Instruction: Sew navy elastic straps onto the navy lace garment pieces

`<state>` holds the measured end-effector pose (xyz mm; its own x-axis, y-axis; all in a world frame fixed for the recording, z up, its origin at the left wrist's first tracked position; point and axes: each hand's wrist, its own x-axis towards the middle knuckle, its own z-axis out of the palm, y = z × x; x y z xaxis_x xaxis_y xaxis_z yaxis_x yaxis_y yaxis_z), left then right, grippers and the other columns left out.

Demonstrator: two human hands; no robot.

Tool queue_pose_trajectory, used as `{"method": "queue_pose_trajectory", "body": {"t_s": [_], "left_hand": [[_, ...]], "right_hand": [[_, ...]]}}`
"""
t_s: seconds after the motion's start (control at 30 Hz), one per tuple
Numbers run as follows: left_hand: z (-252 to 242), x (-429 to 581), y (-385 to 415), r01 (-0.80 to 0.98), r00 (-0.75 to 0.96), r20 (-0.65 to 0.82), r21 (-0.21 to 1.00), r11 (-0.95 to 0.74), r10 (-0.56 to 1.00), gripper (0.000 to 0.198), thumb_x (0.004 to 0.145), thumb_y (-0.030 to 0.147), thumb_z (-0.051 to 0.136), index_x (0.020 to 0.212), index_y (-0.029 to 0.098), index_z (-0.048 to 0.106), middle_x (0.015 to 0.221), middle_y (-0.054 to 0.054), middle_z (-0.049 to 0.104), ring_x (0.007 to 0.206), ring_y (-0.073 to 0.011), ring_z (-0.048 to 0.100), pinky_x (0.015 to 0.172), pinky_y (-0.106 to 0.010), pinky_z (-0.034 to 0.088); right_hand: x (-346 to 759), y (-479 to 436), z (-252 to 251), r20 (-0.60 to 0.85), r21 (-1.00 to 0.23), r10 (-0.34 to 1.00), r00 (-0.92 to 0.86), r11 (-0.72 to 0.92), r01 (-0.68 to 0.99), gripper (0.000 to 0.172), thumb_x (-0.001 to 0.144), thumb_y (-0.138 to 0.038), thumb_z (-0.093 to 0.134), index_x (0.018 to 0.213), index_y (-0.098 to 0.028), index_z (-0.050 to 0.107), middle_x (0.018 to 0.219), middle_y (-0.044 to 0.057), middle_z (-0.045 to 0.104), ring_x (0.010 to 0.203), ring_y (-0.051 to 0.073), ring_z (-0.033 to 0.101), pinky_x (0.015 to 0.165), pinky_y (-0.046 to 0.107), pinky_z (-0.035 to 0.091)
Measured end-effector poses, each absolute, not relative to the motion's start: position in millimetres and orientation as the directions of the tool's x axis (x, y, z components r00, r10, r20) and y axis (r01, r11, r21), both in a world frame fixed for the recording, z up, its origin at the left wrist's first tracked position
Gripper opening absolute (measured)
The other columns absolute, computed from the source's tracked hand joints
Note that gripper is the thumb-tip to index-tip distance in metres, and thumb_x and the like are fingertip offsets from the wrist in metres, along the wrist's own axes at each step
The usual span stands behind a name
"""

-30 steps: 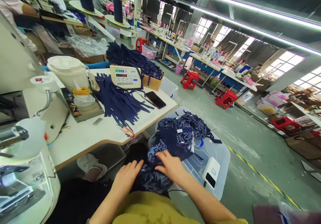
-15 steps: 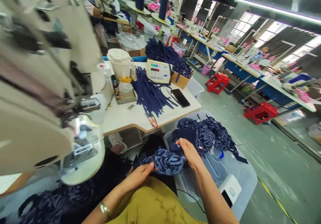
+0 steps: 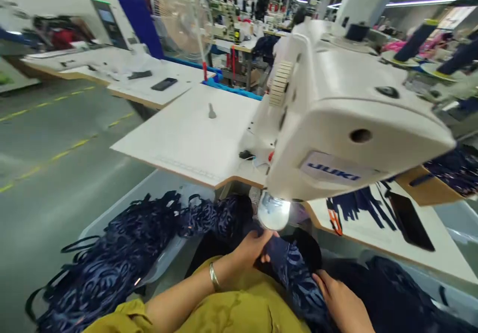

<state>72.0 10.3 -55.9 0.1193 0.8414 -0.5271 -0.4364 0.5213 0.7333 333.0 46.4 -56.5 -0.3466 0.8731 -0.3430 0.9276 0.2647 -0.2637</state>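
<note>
Across my lap lies a navy bra [image 3: 295,271] with a swirled pattern. My left hand [image 3: 256,247], a bracelet on its wrist, is closed on the bra's plain dark end, just below the lit round arm of the sewing machine [image 3: 358,134]. Farther down the same piece, my right hand [image 3: 339,295] grips the patterned part with thumb and fingers. To my left, a heap of similar navy bras [image 3: 127,258] with loose straps fills a clear plastic bin [image 3: 112,206]. More navy pieces [image 3: 388,293] lie at my right, blurred.
A white worktable [image 3: 186,134] extends left of the machine, with a small grey tool [image 3: 211,111] on it. Right of the machine are orange-handled snips [image 3: 335,221], navy strips [image 3: 358,203], a phone [image 3: 411,221] and a cardboard box [image 3: 429,183]. A fan [image 3: 182,19] stands behind.
My view has swung left, bringing the machine head to the right and the left heap into full view. My hands, with the bra, have moved from beside the right bin to below the machine.
</note>
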Motion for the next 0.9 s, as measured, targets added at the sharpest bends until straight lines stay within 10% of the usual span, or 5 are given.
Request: {"method": "queue_pose_trajectory", "body": {"t_s": [0.13, 0.27, 0.37, 0.7, 0.9], "left_hand": [[-9, 56, -7, -0.227, 0.252, -0.413, 0.854, 0.468, 0.875, 0.042, 0.090, 0.052, 0.045, 0.100, 0.015, 0.061, 0.080, -0.001, 0.064, 0.064, -0.0110, 0.060, 0.063, -0.029, 0.051], [46, 36, -18, -0.011, 0.317, -0.303, 0.946, 0.323, 0.899, 0.037, 0.083, 0.054, 0.054, 0.092, 0.021, 0.068, 0.073, 0.001, 0.066, 0.062, -0.0118, 0.058, 0.063, -0.024, 0.047], [71, 22, -18, 0.150, 0.250, -0.239, 0.967, 0.207, 0.938, 0.031, 0.084, 0.049, 0.055, 0.082, 0.021, 0.068, 0.075, 0.000, 0.066, 0.070, -0.0119, 0.056, 0.069, -0.020, 0.042], [70, 28, 1, 0.392, -0.098, -0.133, 0.906, 0.161, 0.986, 0.041, 0.078, 0.062, 0.053, 0.100, 0.028, 0.053, 0.070, 0.005, 0.068, 0.060, -0.0143, 0.065, 0.057, -0.020, 0.050], [57, 16, 14, 0.897, -0.133, 0.689, 0.390, -0.209, 0.712, 0.033, 0.086, 0.042, 0.054, 0.116, 0.027, 0.057, 0.104, -0.005, 0.067, 0.093, -0.0205, 0.065, 0.084, -0.032, 0.051]], "right_hand": [[288, 52, -41, -0.028, -0.620, 0.821, -0.571, 0.434, 0.654, 0.047, 0.090, -0.050, 0.039, 0.127, -0.027, 0.056, 0.133, 0.011, 0.056, 0.123, 0.029, 0.052, 0.100, 0.045, 0.042], [235, 37, -3, -0.090, -0.852, 0.654, -0.751, 0.340, 0.399, 0.043, 0.093, -0.050, 0.041, 0.123, -0.025, 0.059, 0.120, 0.010, 0.064, 0.109, 0.027, 0.061, 0.090, 0.036, 0.049], [214, 33, 29, -0.084, -0.867, 0.652, -0.753, 0.325, 0.378, 0.028, 0.092, -0.042, 0.050, 0.095, -0.023, 0.070, 0.089, 0.005, 0.070, 0.080, 0.020, 0.065, 0.076, 0.028, 0.049], [207, 57, 81, 0.053, -0.940, 0.889, -0.455, 0.198, 0.278, 0.018, 0.085, -0.038, 0.063, 0.085, -0.021, 0.069, 0.078, -0.002, 0.067, 0.072, 0.012, 0.061, 0.066, 0.020, 0.044], [187, 85, 79, 0.100, -0.833, 0.905, -0.413, 0.303, 0.462, 0.016, 0.084, -0.035, 0.062, 0.079, -0.020, 0.055, 0.074, -0.004, 0.058, 0.069, 0.013, 0.054, 0.062, 0.022, 0.037]]}}
